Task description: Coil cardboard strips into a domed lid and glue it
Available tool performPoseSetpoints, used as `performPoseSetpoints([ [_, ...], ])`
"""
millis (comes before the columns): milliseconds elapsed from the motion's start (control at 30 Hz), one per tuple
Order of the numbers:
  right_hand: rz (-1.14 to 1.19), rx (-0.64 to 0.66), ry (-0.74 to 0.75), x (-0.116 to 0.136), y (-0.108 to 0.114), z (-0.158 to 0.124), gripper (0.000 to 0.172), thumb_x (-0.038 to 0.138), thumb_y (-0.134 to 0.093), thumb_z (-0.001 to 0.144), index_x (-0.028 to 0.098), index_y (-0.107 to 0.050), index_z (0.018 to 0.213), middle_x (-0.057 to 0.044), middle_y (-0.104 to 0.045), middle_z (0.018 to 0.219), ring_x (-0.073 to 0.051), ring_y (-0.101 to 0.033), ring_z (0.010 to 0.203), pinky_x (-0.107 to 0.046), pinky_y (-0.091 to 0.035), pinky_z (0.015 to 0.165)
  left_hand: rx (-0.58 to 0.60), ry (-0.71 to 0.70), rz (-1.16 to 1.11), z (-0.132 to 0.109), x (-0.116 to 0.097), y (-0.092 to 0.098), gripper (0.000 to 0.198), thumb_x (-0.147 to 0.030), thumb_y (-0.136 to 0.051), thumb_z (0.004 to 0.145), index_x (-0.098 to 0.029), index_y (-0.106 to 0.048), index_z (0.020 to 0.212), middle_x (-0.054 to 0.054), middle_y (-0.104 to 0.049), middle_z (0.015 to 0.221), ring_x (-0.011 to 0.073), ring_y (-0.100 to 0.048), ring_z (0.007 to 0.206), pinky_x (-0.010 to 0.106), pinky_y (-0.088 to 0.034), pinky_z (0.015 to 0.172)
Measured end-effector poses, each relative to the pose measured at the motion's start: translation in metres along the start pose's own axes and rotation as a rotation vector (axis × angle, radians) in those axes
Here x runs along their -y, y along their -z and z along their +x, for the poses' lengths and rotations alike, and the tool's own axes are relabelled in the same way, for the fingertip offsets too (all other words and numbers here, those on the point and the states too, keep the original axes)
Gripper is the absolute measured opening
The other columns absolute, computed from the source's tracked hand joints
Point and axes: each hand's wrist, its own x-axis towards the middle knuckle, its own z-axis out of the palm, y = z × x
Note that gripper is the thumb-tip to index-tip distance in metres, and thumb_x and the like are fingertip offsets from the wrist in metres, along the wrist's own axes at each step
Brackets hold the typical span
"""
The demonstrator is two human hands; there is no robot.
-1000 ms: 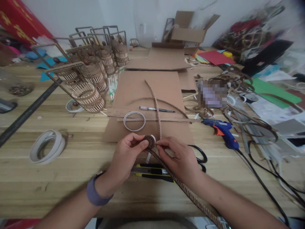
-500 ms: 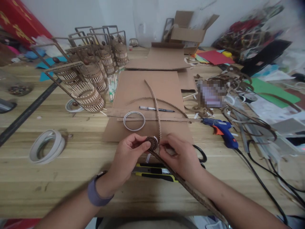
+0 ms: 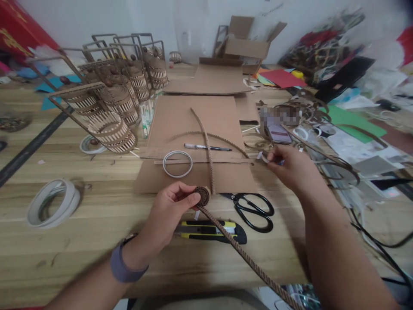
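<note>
My left hand (image 3: pixel 169 211) pinches a small coiled disc of corrugated cardboard strip (image 3: pixel 202 196) just above the wooden table. The loose tail of the strip (image 3: pixel 245 258) runs down to the lower right, off the table edge. My right hand (image 3: pixel 292 165) is out to the right, over the spot where the blue glue gun lay; its fingers are closed on a small white scrap (image 3: pixel 263 157), and a bit of blue shows under the fingers. Black scissors (image 3: pixel 253 209) and a yellow utility knife (image 3: pixel 209 230) lie between the two hands.
A cardboard sheet (image 3: pixel 196 125) carries a tape ring (image 3: pixel 177 163), a pen (image 3: pixel 206 147), a ruler and loose strips. Cardboard lanterns (image 3: pixel 112 103) stand at the back left, a tape roll (image 3: pixel 51 202) front left. Scraps, coloured paper and black cables (image 3: pixel 377 237) crowd the right.
My right hand left the coil and swung right and away, to the glue gun's place, with a white scrap in its fingers. The scissors are uncovered. My left hand kept the coil still.
</note>
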Motion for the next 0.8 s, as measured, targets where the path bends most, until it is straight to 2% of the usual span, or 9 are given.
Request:
performPoseSetpoints([
  [100, 0.015, 0.017, -0.026, 0.000, 0.002, 0.000, 0.013, 0.014, -0.059, 0.068, 0.024, -0.054, 0.062, 0.000, -0.059, 0.056, -0.018, -0.053, 0.050, -0.029, -0.035, 0.049, -0.008, -0.009, 0.001, 0.001, -0.001, 0.000, 0.022, -0.028, -0.085, 0.061, -0.016, -0.071, 0.073, 0.002, -0.074, 0.074, 0.0137, -0.064, 0.067, 0.025, -0.054, 0.064],
  [200, 0.001, 0.029, -0.047, -0.001, 0.002, -0.001, 0.007, 0.021, -0.060, 0.073, 0.023, -0.064, 0.067, -0.001, -0.064, 0.057, -0.019, -0.056, 0.050, -0.029, -0.036, 0.049, -0.015, -0.018, -0.011, 0.001, -0.002, 0.002, 0.022, -0.027, -0.085, 0.061, -0.016, -0.071, 0.074, 0.002, -0.075, 0.076, 0.0146, -0.065, 0.069, 0.026, -0.054, 0.065],
  [300, -0.056, 0.011, -0.084, -0.001, 0.002, -0.001, 0.015, 0.031, -0.061, 0.080, 0.023, -0.070, 0.070, -0.004, -0.068, 0.060, -0.023, -0.060, 0.055, -0.031, -0.038, 0.052, -0.024, -0.014, -0.051, 0.002, -0.003, 0.002, 0.022, -0.026, -0.086, 0.060, -0.016, -0.071, 0.074, 0.002, -0.075, 0.076, 0.0142, -0.065, 0.069, 0.025, -0.054, 0.065],
  [367, -0.081, -0.073, -0.067, 0.006, 0.001, -0.003, 0.021, 0.032, -0.058, 0.084, 0.023, -0.069, 0.069, -0.008, -0.071, 0.067, -0.026, -0.064, 0.064, -0.035, -0.043, 0.058, -0.032, 0.002, -0.089, 0.002, -0.005, 0.001, 0.023, -0.025, -0.087, 0.058, -0.016, -0.072, 0.073, 0.002, -0.076, 0.075, 0.0137, -0.066, 0.069, 0.024, -0.054, 0.065],
  [467, 0.035, -0.198, 0.132, 0.028, -0.002, -0.009, 0.016, 0.026, -0.055, 0.087, 0.022, -0.069, 0.080, -0.010, -0.073, 0.084, -0.028, -0.067, 0.082, -0.040, -0.049, 0.073, -0.049, 0.028, -0.150, 0.004, -0.007, 0.000, 0.025, -0.024, -0.088, 0.054, -0.016, -0.072, 0.072, 0.001, -0.076, 0.075, 0.0136, -0.066, 0.069, 0.023, -0.054, 0.065],
  [533, 0.174, -0.112, 0.353, 0.048, -0.006, -0.017, 0.015, 0.023, -0.054, 0.089, 0.023, -0.068, 0.094, -0.008, -0.073, 0.090, -0.025, -0.066, 0.085, -0.039, -0.051, 0.076, -0.068, 0.033, -0.185, 0.006, -0.008, 0.001, 0.026, -0.023, -0.089, 0.052, -0.016, -0.072, 0.071, 0.001, -0.075, 0.074, 0.0135, -0.066, 0.069, 0.023, -0.053, 0.064],
  [600, 0.278, 0.077, 0.580, 0.067, -0.010, -0.027, 0.015, 0.023, -0.057, 0.089, 0.024, -0.066, 0.101, -0.007, -0.073, 0.093, -0.024, -0.067, 0.087, -0.037, -0.053, 0.075, -0.083, 0.030, -0.210, 0.008, -0.008, 0.002, 0.027, -0.023, -0.090, 0.051, -0.016, -0.072, 0.071, 0.001, -0.074, 0.074, 0.0129, -0.064, 0.068, 0.023, -0.052, 0.062],
  [667, 0.329, 0.170, 0.689, 0.082, -0.014, -0.038, 0.016, 0.030, -0.061, 0.091, 0.022, -0.065, 0.105, -0.007, -0.072, 0.091, -0.022, -0.067, 0.083, -0.033, -0.054, 0.071, -0.087, 0.031, -0.223, 0.008, -0.009, 0.003, 0.028, -0.023, -0.090, 0.052, -0.016, -0.072, 0.072, 0.000, -0.074, 0.075, 0.0124, -0.063, 0.068, 0.023, -0.052, 0.061],
  [800, 0.466, 0.148, 0.769, 0.097, -0.017, -0.051, 0.011, 0.029, -0.057, 0.095, 0.022, -0.065, 0.098, -0.004, -0.070, 0.084, -0.017, -0.066, 0.074, -0.028, -0.052, 0.065, -0.073, 0.040, -0.242, 0.008, -0.010, 0.003, 0.029, -0.024, -0.090, 0.052, -0.016, -0.071, 0.073, 0.000, -0.074, 0.077, 0.0122, -0.064, 0.069, 0.023, -0.052, 0.063],
])
